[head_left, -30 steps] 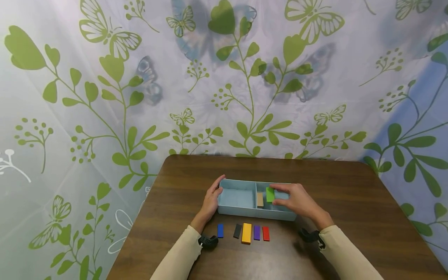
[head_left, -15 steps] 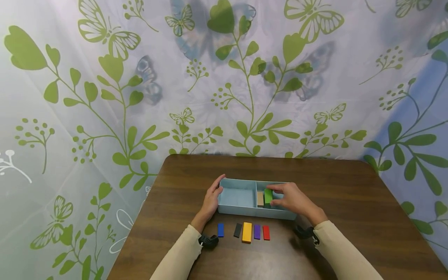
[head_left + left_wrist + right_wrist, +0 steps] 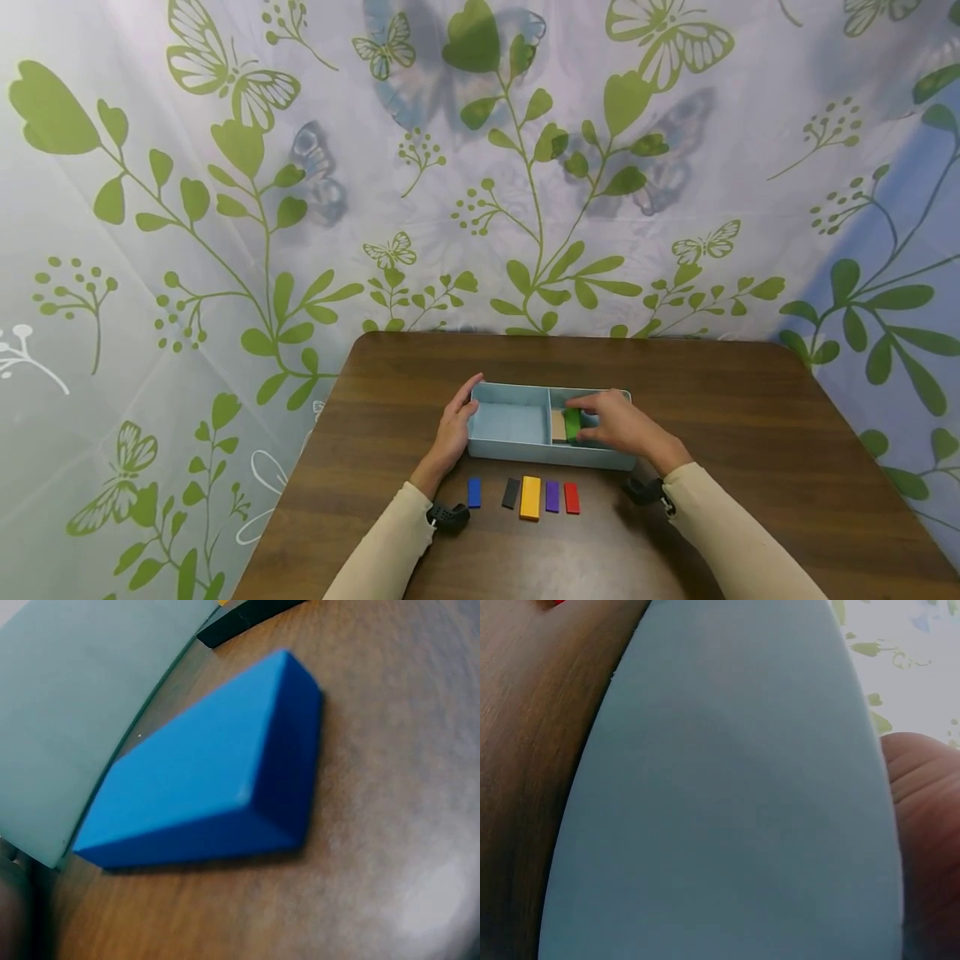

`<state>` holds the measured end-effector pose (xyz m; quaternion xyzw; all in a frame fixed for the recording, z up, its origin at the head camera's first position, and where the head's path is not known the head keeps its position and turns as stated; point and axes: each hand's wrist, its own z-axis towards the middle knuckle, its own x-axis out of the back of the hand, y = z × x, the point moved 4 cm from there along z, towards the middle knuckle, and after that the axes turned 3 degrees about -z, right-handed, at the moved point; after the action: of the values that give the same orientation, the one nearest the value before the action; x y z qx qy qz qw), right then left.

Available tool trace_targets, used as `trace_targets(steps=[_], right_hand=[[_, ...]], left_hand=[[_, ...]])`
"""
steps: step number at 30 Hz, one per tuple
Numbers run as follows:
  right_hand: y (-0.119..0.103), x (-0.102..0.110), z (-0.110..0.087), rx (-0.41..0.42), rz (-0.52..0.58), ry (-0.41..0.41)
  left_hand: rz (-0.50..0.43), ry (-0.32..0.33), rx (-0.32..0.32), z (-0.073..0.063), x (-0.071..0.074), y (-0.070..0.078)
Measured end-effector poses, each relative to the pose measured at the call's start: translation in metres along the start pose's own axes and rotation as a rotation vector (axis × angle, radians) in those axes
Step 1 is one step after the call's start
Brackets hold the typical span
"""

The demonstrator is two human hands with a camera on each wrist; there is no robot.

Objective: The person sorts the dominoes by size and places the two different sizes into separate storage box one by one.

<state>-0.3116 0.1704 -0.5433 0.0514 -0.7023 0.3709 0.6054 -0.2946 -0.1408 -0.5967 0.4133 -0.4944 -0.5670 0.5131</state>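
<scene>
A right hand (image 3: 626, 421) pinches a green block (image 3: 573, 425) beside a tan block (image 3: 558, 427) in a box's (image 3: 510, 451) right compartment, the left hand (image 3: 452, 429) lying straight-fingered against its left end, five blocks (image 3: 530, 498) left toward the desk's (image 3: 675, 367) near edge.

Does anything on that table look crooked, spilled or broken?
Slightly: near the light-blue two-compartment box, the flat black rectangular block sits askew beside the straighter yellow rectangular block, and the row's widest gap parts it from the blue rectangular block. No spill or damage shows.
</scene>
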Motion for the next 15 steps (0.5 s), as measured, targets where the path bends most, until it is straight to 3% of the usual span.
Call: trace_targets(steps=[8, 15], right_hand=[[-0.0037, -0.0016, 0.0028, 0.035, -0.073, -0.014], [-0.0047, -0.0027, 0.0055, 0.016, -0.091, -0.03]], left_hand=[[-0.006, 0.005, -0.004, -0.0013, -0.001, 0.0001], [-0.009, 0.0, -0.004, -0.0008, -0.0007, 0.0012]])
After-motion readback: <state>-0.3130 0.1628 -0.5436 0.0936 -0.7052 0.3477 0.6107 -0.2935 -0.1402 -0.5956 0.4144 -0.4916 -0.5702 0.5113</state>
